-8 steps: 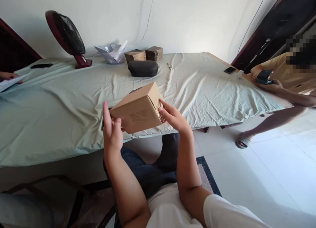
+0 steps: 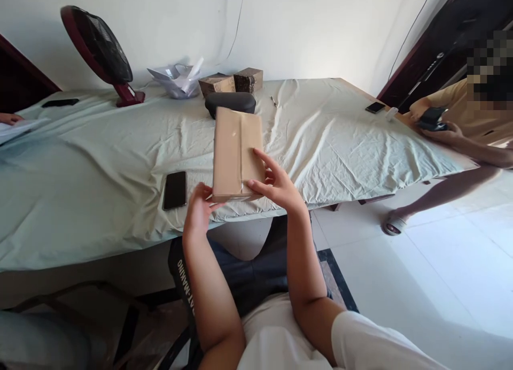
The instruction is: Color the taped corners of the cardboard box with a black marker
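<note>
I hold a flat brown cardboard box (image 2: 234, 148) upright above the near edge of the table (image 2: 100, 161), its taped broad face toward me. My left hand (image 2: 199, 212) grips the box's lower left corner from underneath, fingers curled. My right hand (image 2: 274, 184) clasps its lower right edge, thumb and fingers pressed on the cardboard. A black phone (image 2: 175, 190) lies on the pale green sheet just left of the box.
A black case (image 2: 230, 101), two brown boxes (image 2: 230, 83), crumpled white paper (image 2: 176, 78) and a dark red fan (image 2: 98, 52) stand at the table's back. A person at right holds a dark device (image 2: 430, 120); another phone (image 2: 375, 107) lies near them. Someone's hand (image 2: 8, 118) shows at far left.
The box has been turned from a tilted, lying pose to standing on end. My left hand dropped to its lower corner, uncovering the black phone on the sheet.
</note>
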